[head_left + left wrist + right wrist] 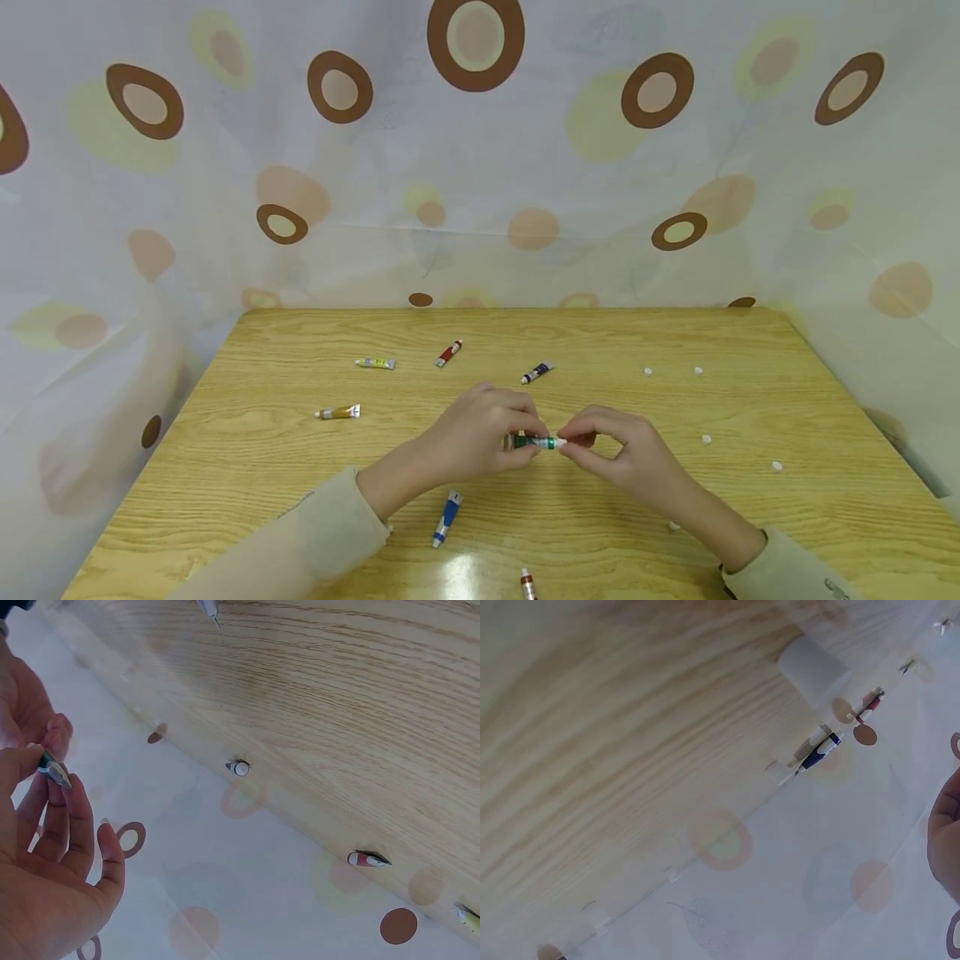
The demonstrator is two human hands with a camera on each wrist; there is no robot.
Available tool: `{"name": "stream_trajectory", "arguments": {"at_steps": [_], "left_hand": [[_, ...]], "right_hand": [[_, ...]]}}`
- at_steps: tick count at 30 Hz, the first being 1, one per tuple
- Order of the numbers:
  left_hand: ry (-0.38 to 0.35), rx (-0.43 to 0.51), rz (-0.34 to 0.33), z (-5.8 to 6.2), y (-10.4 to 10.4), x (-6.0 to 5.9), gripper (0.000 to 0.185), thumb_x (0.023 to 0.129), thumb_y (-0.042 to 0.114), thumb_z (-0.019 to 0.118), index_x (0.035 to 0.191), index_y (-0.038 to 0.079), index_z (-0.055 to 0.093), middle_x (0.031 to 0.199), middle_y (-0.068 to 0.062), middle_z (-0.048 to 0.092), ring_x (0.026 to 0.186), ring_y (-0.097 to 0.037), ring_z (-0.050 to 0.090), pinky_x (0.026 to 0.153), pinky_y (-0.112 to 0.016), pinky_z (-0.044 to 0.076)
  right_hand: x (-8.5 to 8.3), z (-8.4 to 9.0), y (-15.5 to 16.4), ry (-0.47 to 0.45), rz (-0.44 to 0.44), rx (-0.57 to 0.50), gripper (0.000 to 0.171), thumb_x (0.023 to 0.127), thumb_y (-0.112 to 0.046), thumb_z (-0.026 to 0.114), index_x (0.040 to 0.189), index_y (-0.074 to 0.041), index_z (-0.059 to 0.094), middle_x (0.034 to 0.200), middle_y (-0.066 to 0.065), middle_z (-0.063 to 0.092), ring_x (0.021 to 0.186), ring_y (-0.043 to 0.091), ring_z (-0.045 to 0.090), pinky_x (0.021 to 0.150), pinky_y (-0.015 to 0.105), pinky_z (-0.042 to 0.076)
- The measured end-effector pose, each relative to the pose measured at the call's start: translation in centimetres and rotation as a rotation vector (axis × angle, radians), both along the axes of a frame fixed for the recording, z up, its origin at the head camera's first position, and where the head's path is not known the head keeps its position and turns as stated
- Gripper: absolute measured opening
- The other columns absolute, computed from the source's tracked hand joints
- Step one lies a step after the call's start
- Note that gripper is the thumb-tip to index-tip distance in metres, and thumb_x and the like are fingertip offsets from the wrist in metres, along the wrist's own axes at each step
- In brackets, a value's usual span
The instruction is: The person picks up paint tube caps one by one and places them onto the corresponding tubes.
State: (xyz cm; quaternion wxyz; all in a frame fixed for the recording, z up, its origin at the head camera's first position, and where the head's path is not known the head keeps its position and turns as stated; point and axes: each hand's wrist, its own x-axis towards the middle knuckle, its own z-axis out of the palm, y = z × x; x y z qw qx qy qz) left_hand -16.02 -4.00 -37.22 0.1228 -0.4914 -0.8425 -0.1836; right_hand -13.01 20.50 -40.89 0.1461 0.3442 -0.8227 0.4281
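Note:
My left hand (487, 429) holds a small green paint tube (534, 442) level above the table, its body between thumb and fingers. At the tube's right end, my right hand (633, 454) pinches the white cap (561, 443) with thumb and fingertips. Seen from the left wrist, the tube's flat tail end (58, 774) pokes out past the left hand's fingers (79, 817), and the other hand (30, 705) meets it from behind. Under the left forearm lies a blue paint tube (447, 518). In the right wrist view only part of a hand (946, 840) shows at the edge.
Paint tubes lie scattered: yellow (375, 363), ochre (339, 412), red (448, 353), dark purple (537, 372) and brown (528, 585). Several loose white caps (707, 439) are spread on the right of the wooden table (262, 467). A patterned curtain (480, 167) hangs behind.

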Motion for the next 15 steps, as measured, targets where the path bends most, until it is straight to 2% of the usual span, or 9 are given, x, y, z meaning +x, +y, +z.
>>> {"name": "stream_trajectory", "arguments": {"at_steps": [4,8,11,15], "left_hand": [[-0.002,0.001,0.002,-0.04,-0.01,-0.06,0.008,0.09,0.023,0.081,0.097,0.021,0.083,0.095,0.01,0.074,0.075,-0.004,0.062,0.075,-0.019,0.043],[0.001,-0.002,0.002,-0.08,-0.05,-0.12,0.008,0.09,0.024,0.08,0.098,0.021,0.083,0.095,0.01,0.074,0.075,-0.004,0.063,0.076,-0.021,0.046],[-0.004,-0.002,0.002,-0.11,-0.13,-0.18,0.009,0.091,0.024,0.08,0.099,0.021,0.083,0.095,0.01,0.074,0.074,-0.002,0.063,0.076,-0.021,0.046],[-0.01,-0.001,0.003,-0.13,-0.24,-0.27,0.009,0.091,0.023,0.08,0.099,0.021,0.083,0.096,0.01,0.074,0.074,0.0,0.062,0.075,-0.019,0.044]], "right_hand": [[-0.04,-0.07,0.09,0.011,0.006,-0.001,0.025,0.085,0.003,0.079,0.103,-0.015,0.076,0.094,-0.001,0.075,0.083,0.003,0.065,0.074,0.022,0.058],[0.0,-0.13,0.21,-0.016,-0.002,0.003,0.027,0.085,0.0,0.081,0.104,-0.019,0.075,0.094,-0.008,0.073,0.082,0.007,0.065,0.073,0.024,0.058],[0.02,-0.18,0.28,-0.014,-0.012,0.012,0.031,0.084,0.0,0.082,0.105,-0.021,0.074,0.095,-0.012,0.071,0.082,0.011,0.065,0.075,0.021,0.056],[-0.04,-0.17,0.3,0.013,-0.017,0.02,0.034,0.082,0.002,0.083,0.106,-0.019,0.073,0.095,-0.01,0.071,0.083,0.012,0.064,0.077,0.017,0.054]]}}
